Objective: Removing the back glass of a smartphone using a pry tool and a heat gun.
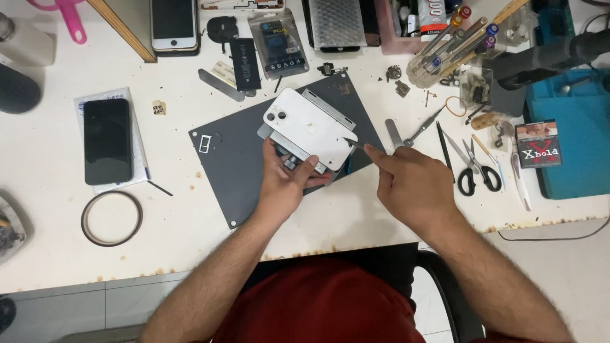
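White phone (pixel 309 127) clamped in a metal holder, its lower edge hidden.
Left hand (pixel 287 181) grips the holder (pixel 293 152) from below; right hand (pixel 413 184) pinches a thin tool (pixel 356 145), tip barely discernible.

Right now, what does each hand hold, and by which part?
The left hand grips the metal clamp under the white phone at its near edge. The right hand pinches a thin tool by its handle end, the tip at the phone's corner.
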